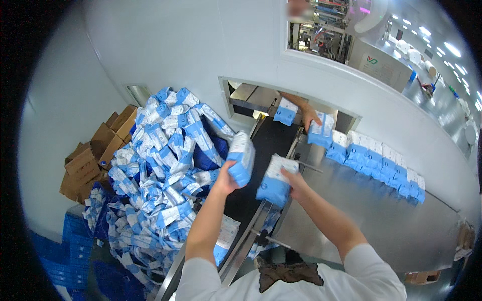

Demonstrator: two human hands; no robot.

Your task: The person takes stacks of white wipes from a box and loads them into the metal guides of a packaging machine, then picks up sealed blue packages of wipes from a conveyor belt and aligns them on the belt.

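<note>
A full blue and white soft pack (241, 158) is gripped in my left hand (228, 177), held up over the left edge of the black conveyor belt (276, 135). My right hand (295, 182) grips a second blue and white pack (275, 180) above the belt's right rail. On the belt's far end stands another pack (285, 113), and one more (226, 235) lies on its near part, partly behind my left forearm. Through the wall opening reaches another person's hand (311, 118), which touches a pack (321, 129) by the row on the steel table.
Several packs (384, 161) stand in a row along the wall on the steel table (361, 222). Left of the belt rises a large heap of crumpled blue and white wrappers (165, 150), with cardboard boxes (84, 165) and blue plastic crates (77, 248) beyond. A metal rod (271, 239) sticks out beside the belt.
</note>
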